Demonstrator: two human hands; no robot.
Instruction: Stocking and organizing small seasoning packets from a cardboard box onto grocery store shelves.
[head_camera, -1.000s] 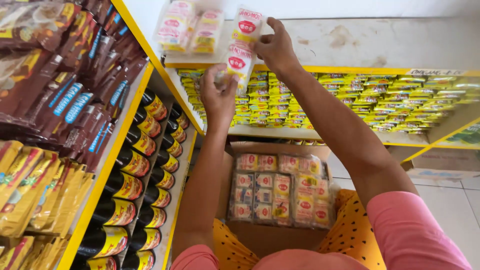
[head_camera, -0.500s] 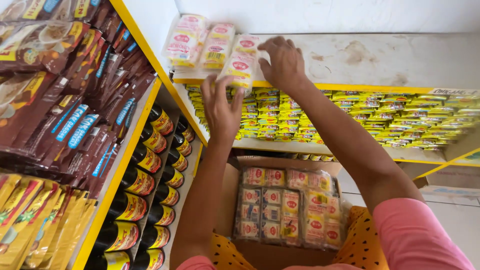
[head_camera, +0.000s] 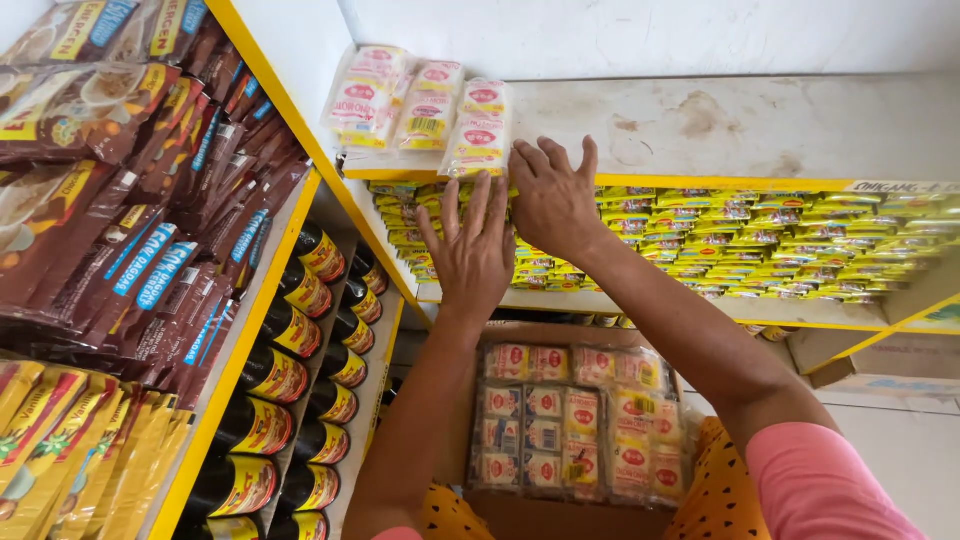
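On the white shelf (head_camera: 740, 125), at its yellow front edge: three clear packets, two hands.

Rightward of the nearest packet (head_camera: 478, 128) the shelf lies bare along its whole length; two further packets (head_camera: 395, 95) stand just left of it, by the side wall. Right hand (head_camera: 552, 198): fingers spread, palm down, fingertips touching the packet's right edge, gripping nothing. Left hand (head_camera: 473, 248): open, flat, just below the packet, at the shelf's edge. Below: an open carton (head_camera: 520, 335) of similar packets.

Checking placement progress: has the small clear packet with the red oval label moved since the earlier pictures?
Yes. The small clear packet with the red oval label went from above the white shelf down onto it, beside the other packets.
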